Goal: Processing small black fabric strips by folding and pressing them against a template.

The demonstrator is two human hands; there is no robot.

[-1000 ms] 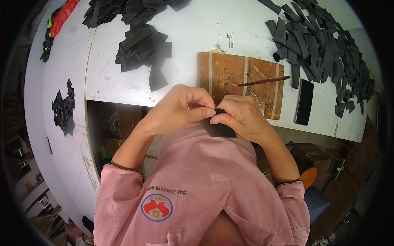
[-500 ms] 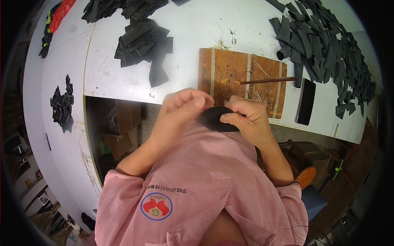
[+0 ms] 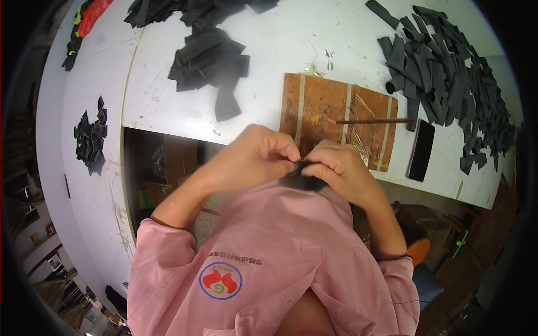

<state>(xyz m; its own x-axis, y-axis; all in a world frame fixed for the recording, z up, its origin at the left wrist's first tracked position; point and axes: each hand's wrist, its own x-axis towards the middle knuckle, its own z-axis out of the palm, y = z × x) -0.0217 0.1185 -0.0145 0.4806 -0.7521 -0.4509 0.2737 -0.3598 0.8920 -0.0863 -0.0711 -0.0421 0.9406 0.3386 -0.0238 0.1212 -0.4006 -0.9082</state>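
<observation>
A black fabric piece point(image 3: 305, 180) is held between my two hands, in front of my body and just off the table's near edge. My left hand point(image 3: 259, 158) pinches its upper left edge with thumb and forefinger. From the other side, my right hand point(image 3: 341, 168) grips it with the thumb on top. Just beyond my hands lies a worn brown board point(image 3: 319, 106) with pale strips across it. A thin brown stick point(image 3: 375, 121) rests across the board's right part, its far end reaching past the edge.
Dark fabric strips point(image 3: 448, 84) lie heaped at the right, beside a black phone-like slab point(image 3: 421, 150). Another stack of black pieces point(image 3: 207, 59) sits at the back left. A smaller black pile point(image 3: 91, 137) and a red bundle point(image 3: 94, 17) lie on the left table.
My left hand has come in to pinch the edge of the black fabric piece, having been apart from it. The fabric now sits lower and more bunched. The whole view has shifted slightly.
</observation>
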